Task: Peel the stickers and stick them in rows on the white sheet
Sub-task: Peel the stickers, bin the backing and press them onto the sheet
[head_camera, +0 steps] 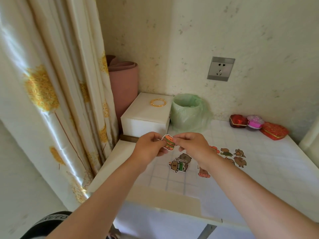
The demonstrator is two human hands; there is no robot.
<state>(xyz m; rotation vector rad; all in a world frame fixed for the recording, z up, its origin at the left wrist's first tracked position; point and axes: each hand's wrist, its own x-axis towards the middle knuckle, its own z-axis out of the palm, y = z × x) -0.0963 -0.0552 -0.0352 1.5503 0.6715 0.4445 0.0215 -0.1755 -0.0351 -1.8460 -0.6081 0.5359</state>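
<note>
We hold the small orange-and-green burger-shaped paper sticker (pixel 169 142) in the air between both hands, its long axis near upright. Our left hand (pixel 148 147) pinches its left edge, our right hand (pixel 191 145) its right edge. The white gridded sheet (pixel 172 181) lies below.

black band (pixel 54 219), pale lettering, too blurred to read

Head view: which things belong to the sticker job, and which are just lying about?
Job: burger-shaped cartoon sticker pinched by left hand and right hand; loose brown cartoon stickers; stickers laid in rows.
Lying about: gold bead bracelets, white rectangular box, green-bagged bin, red heart-shaped boxes, rolled pink mat.
</note>
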